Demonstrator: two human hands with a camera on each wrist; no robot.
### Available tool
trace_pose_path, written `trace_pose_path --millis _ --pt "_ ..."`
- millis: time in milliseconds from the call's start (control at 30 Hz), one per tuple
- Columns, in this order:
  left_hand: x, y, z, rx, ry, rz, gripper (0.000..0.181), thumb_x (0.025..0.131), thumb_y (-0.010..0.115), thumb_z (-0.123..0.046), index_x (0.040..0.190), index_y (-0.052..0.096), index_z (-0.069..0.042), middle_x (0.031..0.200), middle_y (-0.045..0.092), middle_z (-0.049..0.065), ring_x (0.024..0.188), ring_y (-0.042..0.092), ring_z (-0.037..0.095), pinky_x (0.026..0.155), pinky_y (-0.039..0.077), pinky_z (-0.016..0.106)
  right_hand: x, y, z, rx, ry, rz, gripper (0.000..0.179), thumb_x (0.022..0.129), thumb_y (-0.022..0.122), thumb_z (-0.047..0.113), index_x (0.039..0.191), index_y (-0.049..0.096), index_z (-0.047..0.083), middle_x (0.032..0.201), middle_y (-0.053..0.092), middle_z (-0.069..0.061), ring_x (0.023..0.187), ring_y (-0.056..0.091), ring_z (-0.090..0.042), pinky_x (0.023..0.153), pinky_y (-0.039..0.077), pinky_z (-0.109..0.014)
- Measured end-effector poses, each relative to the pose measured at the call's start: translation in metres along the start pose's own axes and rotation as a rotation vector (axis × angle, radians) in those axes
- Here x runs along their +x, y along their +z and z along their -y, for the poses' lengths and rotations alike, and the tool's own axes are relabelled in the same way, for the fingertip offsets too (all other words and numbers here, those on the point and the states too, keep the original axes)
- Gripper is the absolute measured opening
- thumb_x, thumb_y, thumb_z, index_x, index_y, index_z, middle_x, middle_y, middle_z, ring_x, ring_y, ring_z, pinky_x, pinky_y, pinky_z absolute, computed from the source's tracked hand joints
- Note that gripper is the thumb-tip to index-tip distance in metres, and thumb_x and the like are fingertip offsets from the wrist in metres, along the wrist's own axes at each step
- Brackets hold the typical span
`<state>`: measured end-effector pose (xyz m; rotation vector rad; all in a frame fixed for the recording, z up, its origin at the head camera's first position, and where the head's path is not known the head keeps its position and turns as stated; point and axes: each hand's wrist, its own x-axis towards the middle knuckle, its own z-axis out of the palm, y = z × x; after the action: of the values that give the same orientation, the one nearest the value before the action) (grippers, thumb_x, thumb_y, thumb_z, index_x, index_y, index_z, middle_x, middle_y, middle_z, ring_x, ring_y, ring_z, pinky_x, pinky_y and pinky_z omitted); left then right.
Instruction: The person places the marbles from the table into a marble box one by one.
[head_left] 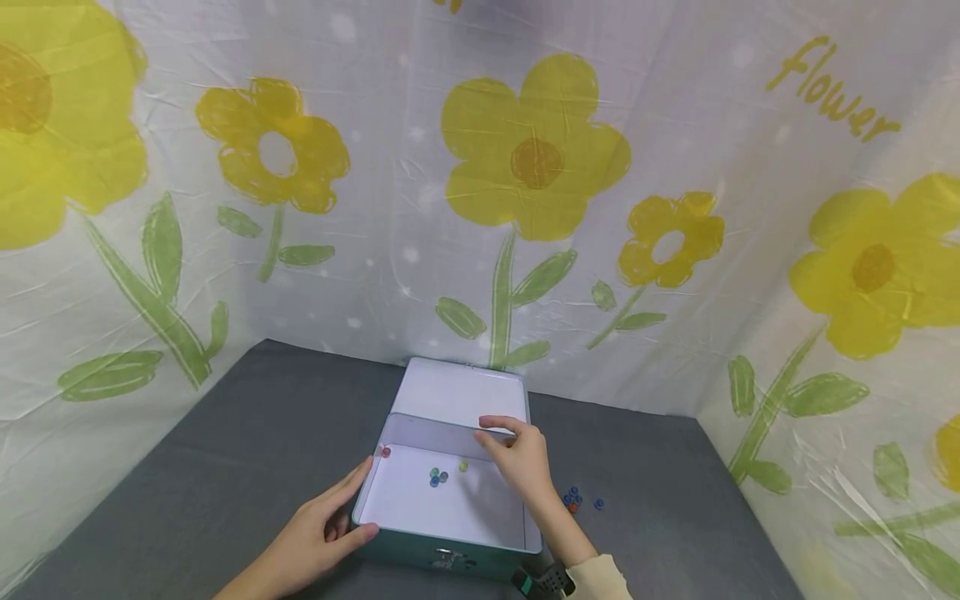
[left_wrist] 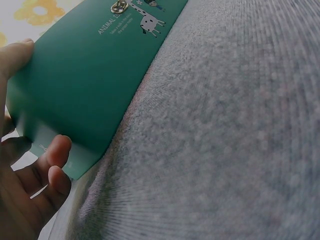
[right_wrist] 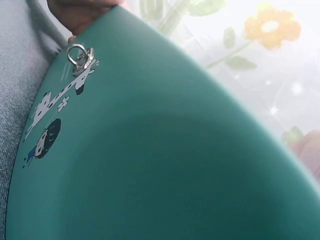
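Note:
A green tin box [head_left: 420, 540] with a white inside stands with its lid [head_left: 465, 392] swung back. Inside lie a red bead [head_left: 386, 452], a yellow bead [head_left: 463, 466] and a small cluster of blue and green beads [head_left: 434, 482]. My left hand [head_left: 318, 525] holds the near left corner, thumb at the front rim and fingers along the side; the left wrist view shows the lower fingers loosely bent. Over the box's right half is my right hand [head_left: 521, 458], thumb and index fingertips slightly apart, with nothing visible between them.
On the dark table [head_left: 660, 500], right of the box, sits a group of blue beads [head_left: 574, 492] with a red bead [head_left: 573, 507], plus a separate blue bead [head_left: 599, 504]. A metal clasp [right_wrist: 81, 59] sticks out from the box front. A flower-print curtain [head_left: 390, 250] surrounds the table.

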<state>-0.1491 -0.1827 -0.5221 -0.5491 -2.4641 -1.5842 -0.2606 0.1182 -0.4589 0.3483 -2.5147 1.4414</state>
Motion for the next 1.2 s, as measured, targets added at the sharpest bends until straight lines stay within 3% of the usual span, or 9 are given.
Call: trace_pose_path --millis 267,500,700,900,1033,1200 --pt "0.000 0.001 0.000 0.015 0.019 -0.013 0.079 0.096 0.081 -0.027 0.163 0.043 -0.009 0.153 0.053 0.020 0.060 0.041 -0.003 0.054 0.045 0.022 -0.004 -0.003 0.002 0.040 -0.027 -0.003 0.024 0.092 0.086 0.020 0.111 0.083 0.006 0.045 0.040 0.007 0.038 0.021 0.006 0.043 0.024 -0.021" --pt "-0.001 0.002 -0.001 0.010 -0.009 -0.007 0.079 0.096 0.081 -0.025 0.163 0.043 -0.010 0.153 0.053 0.020 0.060 0.041 -0.003 0.055 0.045 0.022 -0.011 -0.008 0.003 0.031 -0.063 0.041 0.021 0.093 0.085 0.022 0.111 0.083 0.012 0.048 0.041 0.007 0.039 0.027 0.004 0.043 0.024 -0.021" --pt "-0.002 0.001 0.000 0.004 -0.028 0.004 0.079 0.097 0.081 -0.025 0.164 0.042 -0.012 0.157 0.050 0.020 0.061 0.042 -0.002 0.055 0.045 0.022 -0.018 -0.016 0.004 0.028 -0.118 0.026 0.018 0.092 0.085 0.017 0.110 0.083 0.014 0.049 0.044 0.007 0.042 0.031 0.003 0.044 0.026 -0.020" --pt "-0.002 0.000 0.001 -0.006 -0.071 0.023 0.081 0.097 0.080 -0.032 0.165 0.040 -0.018 0.142 0.056 0.012 0.062 0.043 -0.001 0.057 0.045 0.022 -0.022 -0.030 0.001 0.056 -0.139 -0.008 0.021 0.091 0.086 0.013 0.111 0.083 0.011 0.056 0.059 0.002 0.043 0.034 0.002 0.043 0.028 -0.020" --pt "-0.001 0.000 0.000 -0.014 -0.069 0.032 0.081 0.097 0.080 -0.031 0.166 0.039 -0.015 0.142 0.055 0.014 0.061 0.042 -0.001 0.057 0.045 0.022 -0.026 -0.040 -0.005 0.044 -0.120 -0.039 0.020 0.090 0.086 0.012 0.110 0.083 0.012 0.056 0.057 0.004 0.044 0.034 0.002 0.044 0.029 -0.019" --pt "0.000 -0.001 0.000 -0.014 -0.058 0.039 0.082 0.097 0.080 -0.030 0.166 0.038 -0.012 0.147 0.053 0.016 0.060 0.042 -0.001 0.056 0.045 0.022 -0.030 -0.053 -0.017 0.027 -0.107 -0.082 0.019 0.090 0.086 0.009 0.108 0.083 0.012 0.049 0.043 0.009 0.044 0.030 0.003 0.044 0.027 -0.017"
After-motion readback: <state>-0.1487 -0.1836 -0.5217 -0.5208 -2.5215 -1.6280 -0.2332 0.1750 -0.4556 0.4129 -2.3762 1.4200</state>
